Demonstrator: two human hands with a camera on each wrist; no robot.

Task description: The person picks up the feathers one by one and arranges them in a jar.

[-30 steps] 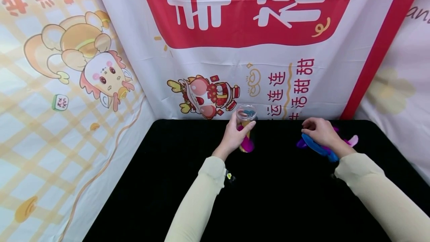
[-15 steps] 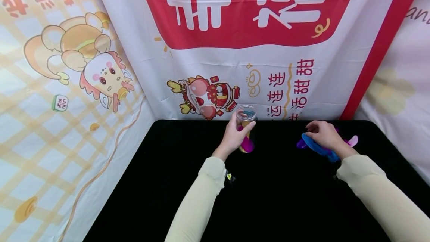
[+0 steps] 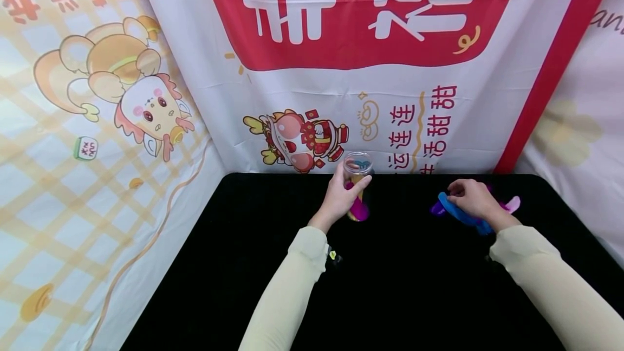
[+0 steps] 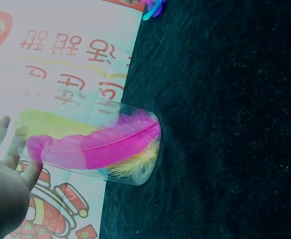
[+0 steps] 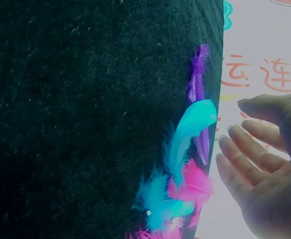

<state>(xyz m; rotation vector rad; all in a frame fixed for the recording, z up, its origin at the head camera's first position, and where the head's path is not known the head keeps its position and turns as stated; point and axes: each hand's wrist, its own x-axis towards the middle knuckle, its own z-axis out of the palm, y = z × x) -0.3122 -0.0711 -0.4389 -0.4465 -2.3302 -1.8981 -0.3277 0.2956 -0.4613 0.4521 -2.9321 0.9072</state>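
My left hand (image 3: 337,198) holds a clear jar (image 3: 358,162) upright at the table's far edge, fingers and thumb around its side. Through its wall in the left wrist view I see a magenta feather (image 4: 100,149) and a yellow feather (image 4: 56,124). Over to the right, my right hand (image 3: 472,198) hovers above a small pile of loose feathers. The right wrist view shows its fingers loosely bent, thumb apart, nothing between them. Closest to it lie a blue feather (image 5: 198,114), a purple feather (image 5: 198,82) and a pink feather (image 5: 190,184).
A black cloth covers the table (image 3: 390,286). A white and red printed curtain (image 3: 312,85) hangs right behind its far edge. Another printed curtain (image 3: 97,177) runs along the left side.
My right hand has shifted slightly to the right and nearer to me over the feathers, uncovering more of the blue one. The left hand and jar have stayed put.
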